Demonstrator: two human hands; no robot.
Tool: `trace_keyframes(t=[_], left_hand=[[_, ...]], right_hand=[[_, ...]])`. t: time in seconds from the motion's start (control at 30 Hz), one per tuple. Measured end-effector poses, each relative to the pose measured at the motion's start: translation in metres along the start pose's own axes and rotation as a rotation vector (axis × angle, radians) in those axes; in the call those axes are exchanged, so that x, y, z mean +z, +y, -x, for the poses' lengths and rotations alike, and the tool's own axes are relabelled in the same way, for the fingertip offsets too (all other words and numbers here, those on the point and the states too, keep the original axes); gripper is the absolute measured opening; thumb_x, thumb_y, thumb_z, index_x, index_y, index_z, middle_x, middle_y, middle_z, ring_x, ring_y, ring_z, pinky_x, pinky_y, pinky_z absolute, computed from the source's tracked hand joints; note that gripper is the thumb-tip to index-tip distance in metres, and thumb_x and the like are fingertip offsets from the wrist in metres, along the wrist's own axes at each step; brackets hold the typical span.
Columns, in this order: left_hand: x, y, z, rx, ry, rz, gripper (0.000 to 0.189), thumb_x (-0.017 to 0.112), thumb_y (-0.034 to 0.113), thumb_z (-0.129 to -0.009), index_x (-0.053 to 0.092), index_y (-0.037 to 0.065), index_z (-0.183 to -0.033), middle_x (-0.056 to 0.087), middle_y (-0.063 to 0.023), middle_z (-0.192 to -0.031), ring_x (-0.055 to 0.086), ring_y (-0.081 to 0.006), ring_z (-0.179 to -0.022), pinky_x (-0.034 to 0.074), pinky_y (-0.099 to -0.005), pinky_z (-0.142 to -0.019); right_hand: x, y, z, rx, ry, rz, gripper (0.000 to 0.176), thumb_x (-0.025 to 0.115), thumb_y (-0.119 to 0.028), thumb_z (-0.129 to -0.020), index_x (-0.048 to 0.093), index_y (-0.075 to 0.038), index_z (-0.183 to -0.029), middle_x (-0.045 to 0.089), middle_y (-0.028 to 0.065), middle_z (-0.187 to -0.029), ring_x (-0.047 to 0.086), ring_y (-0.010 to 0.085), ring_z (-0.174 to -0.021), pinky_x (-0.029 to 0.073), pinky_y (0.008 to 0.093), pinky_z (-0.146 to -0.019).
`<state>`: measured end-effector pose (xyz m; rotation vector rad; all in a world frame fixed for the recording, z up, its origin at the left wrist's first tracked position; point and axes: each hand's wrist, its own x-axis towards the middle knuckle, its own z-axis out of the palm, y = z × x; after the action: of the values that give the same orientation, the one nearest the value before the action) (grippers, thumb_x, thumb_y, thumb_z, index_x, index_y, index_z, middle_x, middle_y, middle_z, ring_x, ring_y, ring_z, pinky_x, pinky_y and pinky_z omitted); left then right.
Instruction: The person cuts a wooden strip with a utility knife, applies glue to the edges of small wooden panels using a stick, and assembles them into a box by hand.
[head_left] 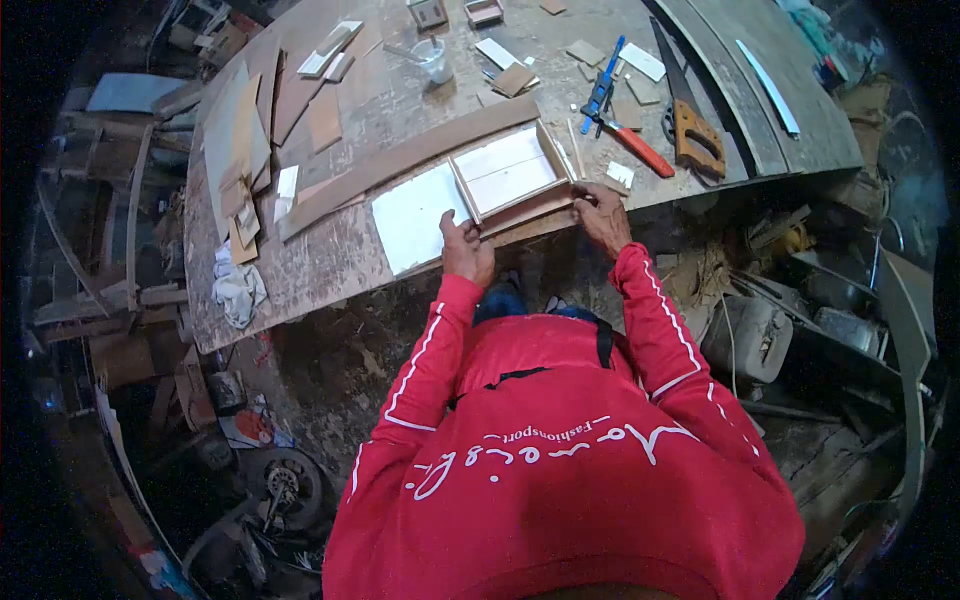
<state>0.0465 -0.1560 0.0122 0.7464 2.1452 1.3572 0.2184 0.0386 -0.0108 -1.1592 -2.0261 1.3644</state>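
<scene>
A shallow wooden box (510, 178) with a white inside rests at the front edge of the workbench. My left hand (466, 246) is at its near left corner, fingers bent against the frame. At the near right corner, my right hand (602, 216) has its thumb and fingers closed on the box's edge. A white panel (412, 222) lies flat to the left of the box, partly beside my left hand. Behind both runs a long brown wooden strip (400, 163).
On the worn workbench (340, 245) are a handsaw (697, 140), a red-handled tool (640, 150), a blue clamp (603, 88), a plastic cup (434, 62), a crumpled cloth (239, 294) and several wood offcuts. Cluttered scrap surrounds the bench below.
</scene>
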Motion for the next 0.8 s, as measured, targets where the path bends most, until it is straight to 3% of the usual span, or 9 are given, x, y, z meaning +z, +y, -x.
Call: trace_keyframes(t=[0.1, 0.23, 0.27, 0.37, 0.4, 0.5, 0.6, 0.7, 0.8], left_hand=[[0.002, 0.005, 0.004, -0.043, -0.078, 0.106, 0.076, 0.055, -0.005, -0.078, 0.017, -0.002, -0.143, 0.052, -0.0282, -0.128, 0.058, -0.0270, -0.104, 0.051, -0.0377, -0.090], [-0.023, 0.033, 0.013, 0.059, -0.254, -0.190, 0.079, 0.060, 0.003, -0.080, 0.013, 0.001, -0.143, 0.066, -0.0232, -0.098, 0.067, -0.0304, -0.085, 0.053, -0.0360, -0.082], [-0.032, 0.055, 0.015, 0.080, -0.260, -0.271, 0.063, 0.063, 0.012, -0.084, 0.032, 0.000, -0.138, 0.069, -0.0188, -0.086, 0.070, -0.0287, -0.080, 0.054, -0.0351, -0.072], [-0.042, 0.094, -0.003, 0.352, -0.368, -0.380, 0.046, 0.064, 0.014, -0.085, 0.047, -0.001, -0.125, 0.069, -0.0142, -0.084, 0.069, -0.0294, -0.075, 0.054, -0.0362, -0.068], [-0.035, 0.098, -0.014, 0.437, -0.317, -0.396, 0.033, 0.065, 0.015, -0.086, 0.057, -0.001, -0.114, 0.069, -0.0148, -0.085, 0.069, -0.0295, -0.079, 0.054, -0.0379, -0.071], [0.000, 0.092, -0.059, 0.778, -0.265, -0.373, 0.037, 0.067, 0.014, -0.081, 0.057, 0.003, -0.114, 0.066, -0.0184, -0.084, 0.065, -0.0370, -0.083, 0.052, -0.0460, -0.076], [0.036, 0.078, -0.099, 0.761, -0.389, -0.468, 0.032, 0.063, 0.018, -0.083, 0.061, 0.003, -0.112, 0.068, -0.0209, -0.090, 0.065, -0.0384, -0.088, 0.051, -0.0462, -0.081], [0.057, 0.065, -0.140, 0.407, -0.672, -0.318, 0.037, 0.060, 0.023, -0.086, 0.065, 0.000, -0.114, 0.070, -0.0230, -0.100, 0.067, -0.0375, -0.093, 0.052, -0.0408, -0.087], [0.063, 0.060, -0.162, 0.410, -0.722, -0.560, 0.034, 0.058, 0.029, -0.086, 0.072, 0.005, -0.105, 0.070, -0.0214, -0.099, 0.068, -0.0366, -0.091, 0.053, -0.0409, -0.085]], right_hand=[[-0.001, -0.006, -0.016, -0.015, 0.040, 0.031, 0.039, 0.056, -0.019, -0.082, 0.067, 0.000, -0.114, 0.069, 0.0200, -0.108, 0.066, 0.0337, -0.101, 0.051, 0.0374, -0.090], [0.000, -0.009, -0.026, 0.043, 0.070, 0.007, 0.037, 0.055, -0.019, -0.083, 0.068, -0.001, -0.113, 0.069, 0.0195, -0.108, 0.066, 0.0324, -0.102, 0.050, 0.0363, -0.092], [0.001, -0.008, -0.029, 0.061, 0.083, -0.004, 0.037, 0.055, -0.018, -0.083, 0.068, -0.001, -0.113, 0.070, 0.0195, -0.108, 0.066, 0.0318, -0.102, 0.050, 0.0359, -0.092], [0.004, -0.018, -0.023, 0.090, 0.112, -0.043, 0.035, 0.056, -0.018, -0.084, 0.068, -0.002, -0.113, 0.069, 0.0185, -0.109, 0.067, 0.0294, -0.099, 0.051, 0.0350, -0.090], [0.007, -0.018, -0.023, 0.069, 0.145, -0.028, 0.035, 0.056, -0.018, -0.084, 0.068, -0.003, -0.113, 0.069, 0.0186, -0.107, 0.067, 0.0298, -0.097, 0.051, 0.0355, -0.089], [0.015, -0.017, -0.017, 0.017, 0.265, 0.064, 0.032, 0.059, -0.018, -0.083, 0.069, -0.004, -0.110, 0.068, 0.0188, -0.100, 0.067, 0.0319, -0.090, 0.052, 0.0376, -0.084], [0.028, -0.029, -0.005, 0.061, 0.421, 0.166, 0.026, 0.062, -0.019, -0.082, 0.070, -0.004, -0.102, 0.065, 0.0193, -0.093, 0.064, 0.0372, -0.087, 0.051, 0.0422, -0.080], [0.045, -0.028, 0.011, 0.072, 0.528, 0.137, 0.025, 0.063, -0.021, -0.082, 0.070, -0.004, -0.099, 0.065, 0.0186, -0.095, 0.064, 0.0377, -0.089, 0.051, 0.0425, -0.081], [0.050, -0.030, 0.014, 0.126, 0.529, 0.164, 0.024, 0.063, -0.021, -0.082, 0.071, -0.005, -0.098, 0.065, 0.0194, -0.096, 0.063, 0.0390, -0.090, 0.050, 0.0437, -0.082]])
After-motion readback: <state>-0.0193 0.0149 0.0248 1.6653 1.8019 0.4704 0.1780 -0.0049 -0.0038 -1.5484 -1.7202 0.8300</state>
